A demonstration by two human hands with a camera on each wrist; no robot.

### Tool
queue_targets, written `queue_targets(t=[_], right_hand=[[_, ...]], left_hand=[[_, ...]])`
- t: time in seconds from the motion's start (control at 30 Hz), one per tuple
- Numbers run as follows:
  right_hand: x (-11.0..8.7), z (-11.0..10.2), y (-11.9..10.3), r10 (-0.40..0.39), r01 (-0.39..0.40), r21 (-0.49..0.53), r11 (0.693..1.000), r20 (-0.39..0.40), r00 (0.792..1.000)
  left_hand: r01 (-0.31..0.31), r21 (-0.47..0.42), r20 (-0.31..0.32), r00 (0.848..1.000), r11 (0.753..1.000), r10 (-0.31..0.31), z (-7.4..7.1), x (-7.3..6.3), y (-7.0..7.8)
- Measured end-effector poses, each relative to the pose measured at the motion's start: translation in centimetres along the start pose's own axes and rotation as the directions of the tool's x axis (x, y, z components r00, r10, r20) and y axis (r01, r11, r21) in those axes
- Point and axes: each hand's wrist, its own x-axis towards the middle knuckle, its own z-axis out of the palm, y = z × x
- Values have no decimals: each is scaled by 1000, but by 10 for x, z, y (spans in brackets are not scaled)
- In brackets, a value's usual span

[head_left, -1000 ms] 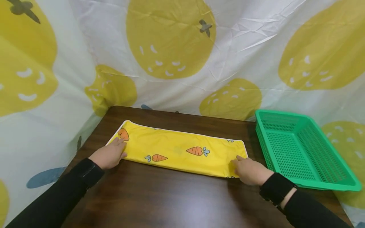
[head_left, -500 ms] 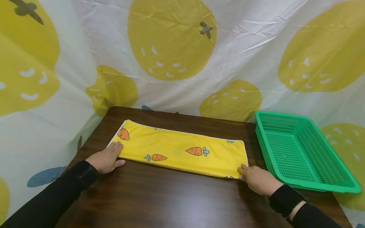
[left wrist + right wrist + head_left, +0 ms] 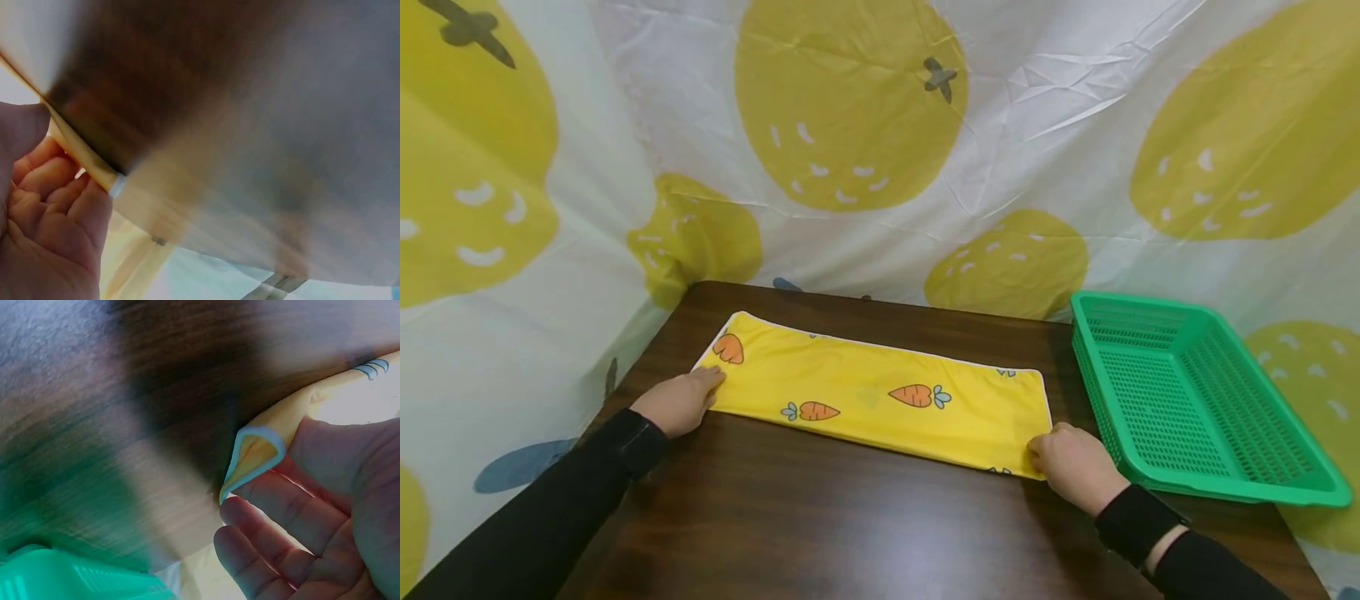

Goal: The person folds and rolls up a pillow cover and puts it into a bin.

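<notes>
A yellow cloth (image 3: 850, 383) with carrot prints and white edging lies folded into a long strip on the dark wooden table (image 3: 820, 517). My left hand (image 3: 679, 402) pinches its near left corner; in the left wrist view the thumb and fingers (image 3: 53, 172) grip the cloth's folded edge (image 3: 84, 150). At the near right corner my right hand (image 3: 1078, 465) pinches the cloth between thumb and fingers. The right wrist view shows the white-edged fold (image 3: 256, 453) standing as a small open loop there, with the last fingers spread below it.
A green plastic basket (image 3: 1210, 492) stands on the table's right side, close beyond my right hand. White fabric (image 3: 1045, 125) printed with large yellow fruit hangs behind the table and along its left side.
Both hands have gone from lying flat on the cloth's ends to pinching its near corners. The right hand shifted a little rightward, and the cloth's near right corner came slightly toward me.
</notes>
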Motion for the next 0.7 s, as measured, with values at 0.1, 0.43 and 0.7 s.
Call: queue_targets(t=[0.1,0.43,0.7], right_hand=[[-4,1,-5,-46,45,-45,998,-25,999],[-19,-3,-42,-185,179,-104,978,-49,982],[-16,-11,-45,-99,99,-26,995,-1,995]], left_hand=[[-7,6,9,1000,1000,7,3,14,-11],[23,102,-9,1000,995,-22,-10,56,-13],[135,99,-75,989,986,-128,-11,73,23]])
